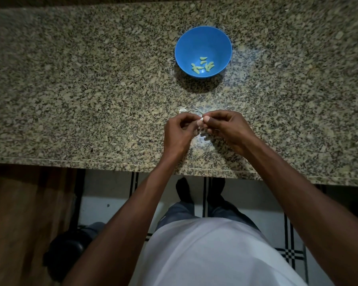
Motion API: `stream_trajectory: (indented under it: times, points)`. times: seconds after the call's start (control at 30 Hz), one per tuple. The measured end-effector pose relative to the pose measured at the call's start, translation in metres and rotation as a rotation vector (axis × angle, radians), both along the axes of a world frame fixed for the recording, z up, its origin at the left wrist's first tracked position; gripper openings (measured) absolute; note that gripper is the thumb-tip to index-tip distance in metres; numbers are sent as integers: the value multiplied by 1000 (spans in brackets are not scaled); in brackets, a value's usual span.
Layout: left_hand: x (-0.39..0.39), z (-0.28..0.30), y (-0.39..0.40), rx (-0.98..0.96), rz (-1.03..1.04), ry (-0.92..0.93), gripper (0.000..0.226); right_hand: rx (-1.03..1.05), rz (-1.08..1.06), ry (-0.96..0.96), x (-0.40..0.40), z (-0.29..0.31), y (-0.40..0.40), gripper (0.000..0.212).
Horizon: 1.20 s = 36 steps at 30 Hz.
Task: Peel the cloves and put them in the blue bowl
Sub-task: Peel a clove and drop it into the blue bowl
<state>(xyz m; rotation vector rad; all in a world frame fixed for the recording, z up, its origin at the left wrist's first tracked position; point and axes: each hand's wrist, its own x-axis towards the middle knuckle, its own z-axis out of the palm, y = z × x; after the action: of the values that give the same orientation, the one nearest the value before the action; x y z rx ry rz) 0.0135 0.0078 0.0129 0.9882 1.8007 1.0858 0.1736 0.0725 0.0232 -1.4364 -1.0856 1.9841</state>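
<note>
Where the speckled counter (91, 79) runs toward its near edge, both forearms reach in and the hands meet above it. Left hand (179, 133) and right hand (225, 129) have fingers curled, together pinching a small pale clove (201, 121) between their fingertips. Blue bowl (203, 44) sits farther back, well apart from hands, holding several peeled cloves (203, 65). Papery skins (187, 110) lie just beyond the hands.

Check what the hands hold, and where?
Both hands pinch one garlic clove: left hand at its near end, right hand at its top.
</note>
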Motion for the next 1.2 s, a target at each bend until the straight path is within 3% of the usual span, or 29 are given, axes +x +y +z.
stream_trajectory:
  times: [0.27,0.47,0.57,0.87,1.0,1.13,1.2]
  points:
    - [-13,-4,3,-32,-137,33,8,-5,85,-100,1,3,3,11]
    - [-27,-2,9,-30,-226,-125,13,-421,80,75,0,3,17,16]
    - [-26,-4,10,-7,-215,-171,15,-512,34,134,-2,1,23,16]
    - [-22,-11,4,-33,-25,-282,20,-245,-22,25,1,1,19,12]
    - [-23,-15,1,-47,22,-301,25,137,127,-230,4,-7,13,14]
    - [-23,-14,-3,-30,26,-277,23,400,284,-536,2,-6,12,16]
    - [-22,-13,-4,-20,18,-251,21,481,287,-590,0,-6,9,17]
